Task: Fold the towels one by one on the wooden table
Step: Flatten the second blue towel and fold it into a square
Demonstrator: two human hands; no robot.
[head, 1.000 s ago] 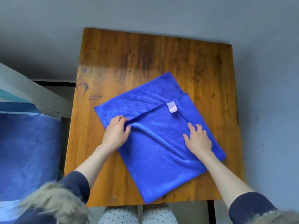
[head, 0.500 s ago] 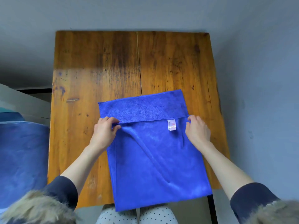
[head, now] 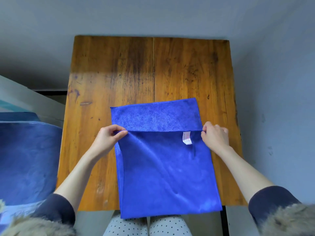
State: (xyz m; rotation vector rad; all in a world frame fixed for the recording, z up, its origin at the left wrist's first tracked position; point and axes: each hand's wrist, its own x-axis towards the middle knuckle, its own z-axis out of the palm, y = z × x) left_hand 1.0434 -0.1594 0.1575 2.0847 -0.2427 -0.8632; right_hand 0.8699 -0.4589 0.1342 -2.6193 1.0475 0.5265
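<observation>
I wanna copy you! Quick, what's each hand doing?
Left hand: pinching the blue towel edge.
Right hand: pinching the same edge's other corner.

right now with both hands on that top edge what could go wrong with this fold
The blue towel hangs past the table's near edge, so pulling could slide it off. The left hand and right hand pinch only the upper layer's corners, so the edge may sag or land crooked. The white tag might stay exposed.

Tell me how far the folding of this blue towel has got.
Partly done: the blue towel lies doubled on the wooden table, top layer short of the far edge. In hand: left hand and right hand pinch that layer's corners. Left: aligning the edges, any further folds. No other towel is identifiable.
</observation>
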